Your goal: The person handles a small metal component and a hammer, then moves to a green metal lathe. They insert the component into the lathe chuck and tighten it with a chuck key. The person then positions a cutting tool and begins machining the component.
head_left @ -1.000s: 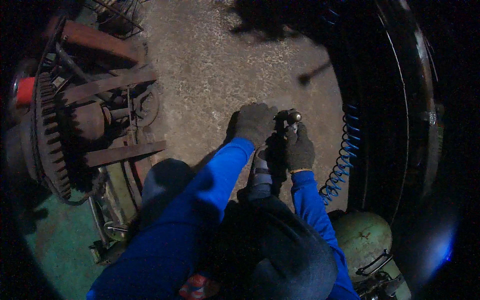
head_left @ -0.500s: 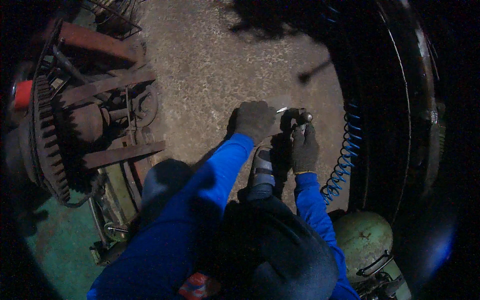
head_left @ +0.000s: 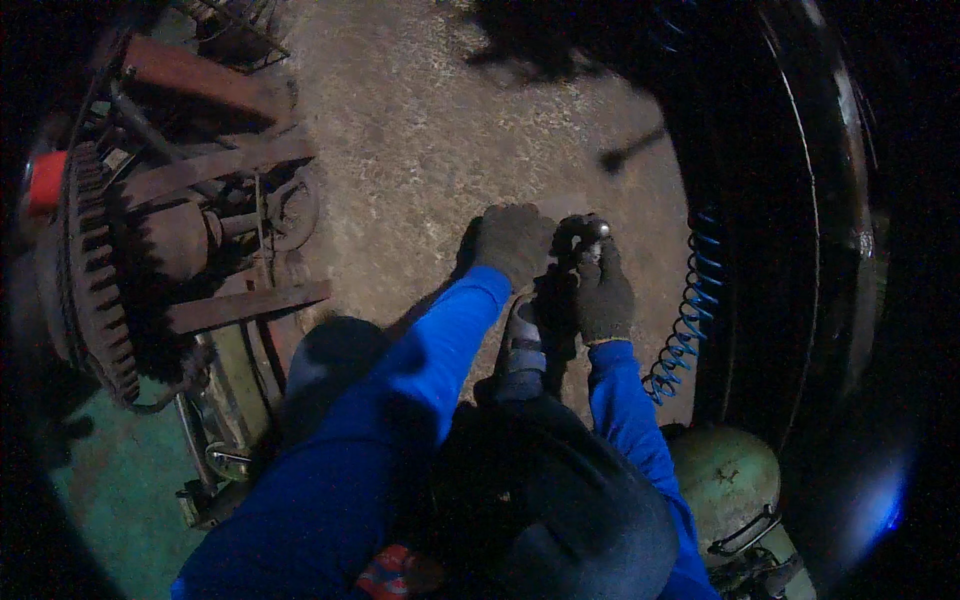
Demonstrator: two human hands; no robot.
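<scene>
My left hand (head_left: pixel 513 243), in a dark work glove, is closed low over the concrete floor. What it grips is hidden under the fingers. Just to its right, my gloved right hand (head_left: pixel 605 297) is wrapped round a metal tool with a rounded shiny head (head_left: pixel 599 229). The head sticks out past the fingertips, close beside the left hand but apart from it. Its handle is covered by the glove, so the exact kind of tool cannot be told. Both forearms are in blue sleeves, and my shoe (head_left: pixel 525 338) stands between them.
Rusty machinery with a large toothed gear (head_left: pixel 100 280) lines the left side. A coiled blue hose (head_left: pixel 690 320) hangs at the right, beside a dark bulky shape. A green rounded tank (head_left: pixel 735 470) sits at the lower right. The concrete floor (head_left: pixel 420 130) stretches ahead.
My right hand and the tool's head have shifted slightly left, toward the left hand. The bright metal sliver beside my left fingers no longer shows. My left hand has barely moved.
</scene>
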